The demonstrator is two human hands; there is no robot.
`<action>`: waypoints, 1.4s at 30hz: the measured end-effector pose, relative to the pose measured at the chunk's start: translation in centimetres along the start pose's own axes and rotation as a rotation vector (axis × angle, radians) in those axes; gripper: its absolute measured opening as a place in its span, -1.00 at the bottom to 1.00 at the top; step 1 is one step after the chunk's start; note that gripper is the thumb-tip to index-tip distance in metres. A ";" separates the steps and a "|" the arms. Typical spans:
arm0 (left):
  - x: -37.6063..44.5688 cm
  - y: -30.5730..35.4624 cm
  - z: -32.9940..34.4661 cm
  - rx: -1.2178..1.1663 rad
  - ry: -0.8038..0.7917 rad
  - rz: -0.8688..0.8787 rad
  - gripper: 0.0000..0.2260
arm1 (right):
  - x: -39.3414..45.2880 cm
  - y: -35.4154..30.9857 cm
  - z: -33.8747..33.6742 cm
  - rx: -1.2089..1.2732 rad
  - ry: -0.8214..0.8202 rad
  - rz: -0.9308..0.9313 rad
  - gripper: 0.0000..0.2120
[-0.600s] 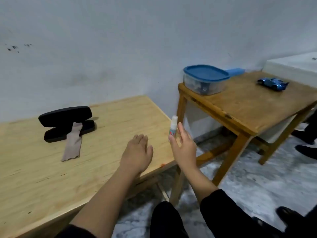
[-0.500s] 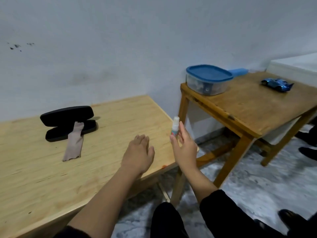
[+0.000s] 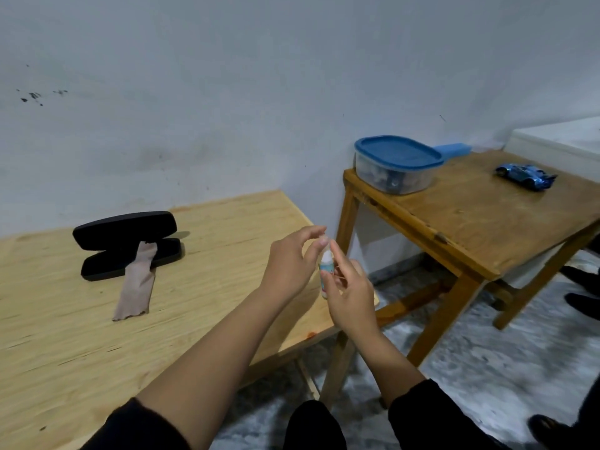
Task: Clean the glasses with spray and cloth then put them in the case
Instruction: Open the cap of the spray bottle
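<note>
While R hand (image 3: 349,297) grips spray bottle (image 3: 326,269) well right of open case (image 3: 130,235), L hand (image 3: 287,264) pinches its cap; cloth (image 3: 136,287) drapes over case's front edge.

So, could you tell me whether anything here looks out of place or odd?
The cloth drapes over the front of the open black case, trailing onto the light table. A small reddish smear marks that table's near edge. Nothing looks spilled or broken.

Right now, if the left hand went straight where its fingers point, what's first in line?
Cap of the spray bottle in the right hand. The left hand fingertips are almost on it; contact unclear.
</note>
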State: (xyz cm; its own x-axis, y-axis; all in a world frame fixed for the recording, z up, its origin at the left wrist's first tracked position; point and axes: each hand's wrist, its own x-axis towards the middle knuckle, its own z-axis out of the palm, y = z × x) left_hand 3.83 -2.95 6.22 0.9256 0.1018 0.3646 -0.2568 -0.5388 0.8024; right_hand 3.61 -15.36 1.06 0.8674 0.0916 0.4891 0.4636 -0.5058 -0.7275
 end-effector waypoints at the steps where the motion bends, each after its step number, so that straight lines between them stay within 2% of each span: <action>1: 0.2 -0.1 0.2 -0.039 -0.003 -0.017 -0.76 | 0.1 0.1 0.0 -0.011 -0.003 -0.014 -0.50; 8: 1.0 -0.1 0.5 -0.261 0.041 -0.185 -0.83 | 0.5 0.0 -0.3 -0.023 -0.066 -0.032 -0.53; 14: 2.1 0.2 0.3 -0.377 0.090 -0.323 -0.86 | 0.8 -0.8 -0.1 -0.074 -0.037 -0.070 -0.53; 19: 2.5 0.2 0.5 -0.460 0.121 -0.360 -0.86 | 1.2 -1.6 0.2 -0.116 -0.004 -0.111 -0.52; 22: 4.0 0.0 -1.0 -0.545 0.289 -0.403 -0.92 | 0.3 -1.1 0.1 -0.148 -0.027 -0.102 -0.50; 25: 5.5 -0.2 -4.2 -0.412 0.378 -0.347 -0.93 | -1.2 -0.5 -0.1 -0.112 -0.064 -0.038 -0.49; 28: 4.6 -0.4 -4.6 -0.251 0.265 -0.261 -0.90 | -0.8 -0.8 0.3 -0.073 -0.091 -0.031 -0.45; 33: 1.1 -3.2 -1.3 -0.073 0.088 -0.232 -0.88 | 0.7 -1.5 0.2 0.029 -0.117 -0.049 -0.35; 39: -1.9 -4.6 1.2 0.027 -0.070 -0.204 -0.83 | 1.1 -0.8 -0.5 0.164 -0.140 0.021 -0.34; 42: -2.3 -5.2 1.5 0.073 -0.101 -0.152 -0.82 | 1.1 -0.9 -0.8 0.190 -0.118 0.045 -0.32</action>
State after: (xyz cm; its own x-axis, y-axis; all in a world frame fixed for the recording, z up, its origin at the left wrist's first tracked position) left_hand 3.48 -1.69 0.52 0.9763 0.1047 0.1894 -0.0940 -0.5831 0.8070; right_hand 4.01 -15.52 2.68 0.8981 0.1780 0.4021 0.4396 -0.3424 -0.8304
